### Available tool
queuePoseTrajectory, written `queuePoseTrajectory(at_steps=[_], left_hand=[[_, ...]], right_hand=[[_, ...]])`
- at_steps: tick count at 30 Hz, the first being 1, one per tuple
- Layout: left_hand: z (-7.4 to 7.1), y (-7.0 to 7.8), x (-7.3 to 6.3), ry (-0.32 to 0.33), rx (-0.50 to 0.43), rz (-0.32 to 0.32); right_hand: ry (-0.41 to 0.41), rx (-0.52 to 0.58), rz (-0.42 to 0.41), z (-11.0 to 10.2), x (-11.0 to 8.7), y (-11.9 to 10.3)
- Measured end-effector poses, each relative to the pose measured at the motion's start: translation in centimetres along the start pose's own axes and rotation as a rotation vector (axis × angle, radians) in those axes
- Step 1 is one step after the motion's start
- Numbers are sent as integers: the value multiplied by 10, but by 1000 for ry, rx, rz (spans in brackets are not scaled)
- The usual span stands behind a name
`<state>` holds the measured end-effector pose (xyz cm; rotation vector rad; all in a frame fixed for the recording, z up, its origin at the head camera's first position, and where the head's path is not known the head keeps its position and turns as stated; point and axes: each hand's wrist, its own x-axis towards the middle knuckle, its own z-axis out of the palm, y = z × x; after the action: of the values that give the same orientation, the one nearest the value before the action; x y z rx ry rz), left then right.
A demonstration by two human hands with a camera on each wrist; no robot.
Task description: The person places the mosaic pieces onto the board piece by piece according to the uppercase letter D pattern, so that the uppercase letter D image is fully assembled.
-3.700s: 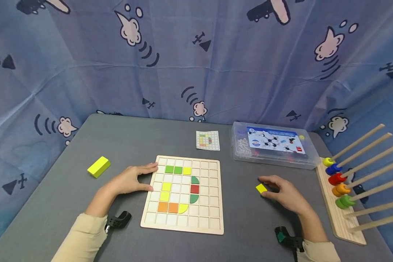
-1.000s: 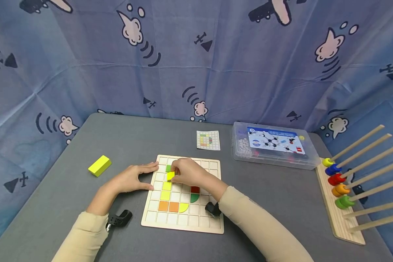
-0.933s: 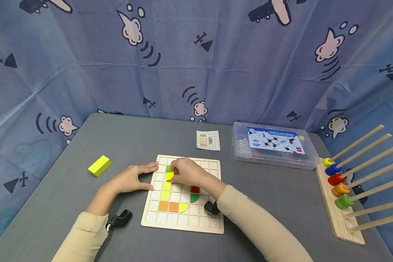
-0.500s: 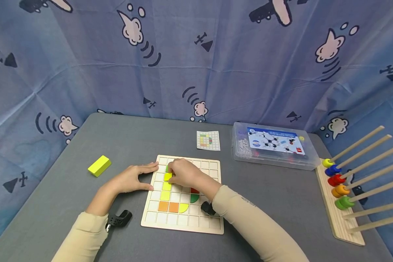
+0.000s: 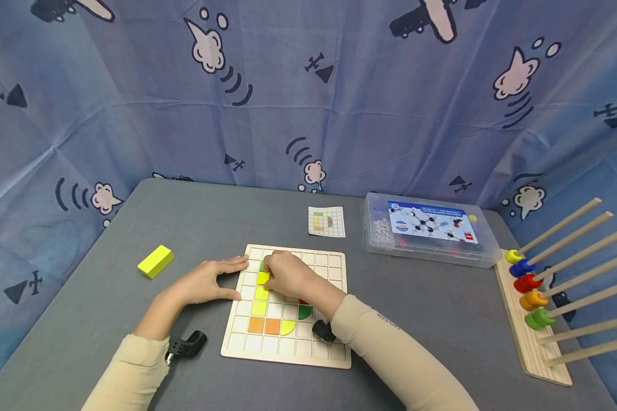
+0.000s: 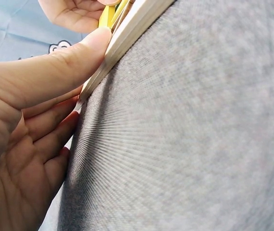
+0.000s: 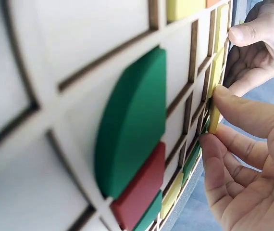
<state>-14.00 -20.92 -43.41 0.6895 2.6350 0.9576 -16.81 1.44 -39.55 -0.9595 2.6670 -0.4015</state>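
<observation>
My right hand [image 5: 290, 277] pinches a yellow square tile [image 7: 214, 118] between thumb and fingers, low at a cell of the gridded wooden board [image 5: 269, 346]. Just nearer to me, two yellow tiles [image 5: 259, 301] sit in the same column. My left hand [image 5: 200, 282] spreads thumb and fingers along the board's left edge, touching it. Toward the front lie orange tiles [image 5: 264, 325] and a yellow quarter-round [image 5: 287, 327]. A dark green quarter-round [image 5: 304, 312] and a red tile [image 7: 139, 187] show best in the right wrist view. My right hand hides part of the top row.
A yellow block [image 5: 156, 261] lies to the left. Behind the board is a small pattern card [image 5: 326, 222]. A clear plastic case [image 5: 432, 228] stands back right, and a wooden rack of pegs with coloured rings [image 5: 540, 325] is at the far right.
My right hand has brought the yellow tile from the table at right onto the board, then lowered it slightly leftward into line with the yellow column. My left hand stays at the edge.
</observation>
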Motion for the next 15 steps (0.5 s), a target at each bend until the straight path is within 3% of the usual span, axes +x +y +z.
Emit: queuePoseTrajectory(at_steps=[8, 15], left_hand=[[0, 0, 0, -2, -18, -8], [0, -2, -1, 0, -11, 1]], right_hand=[[17, 15, 1, 1, -1, 1], [73, 112, 5, -9, -16, 11]])
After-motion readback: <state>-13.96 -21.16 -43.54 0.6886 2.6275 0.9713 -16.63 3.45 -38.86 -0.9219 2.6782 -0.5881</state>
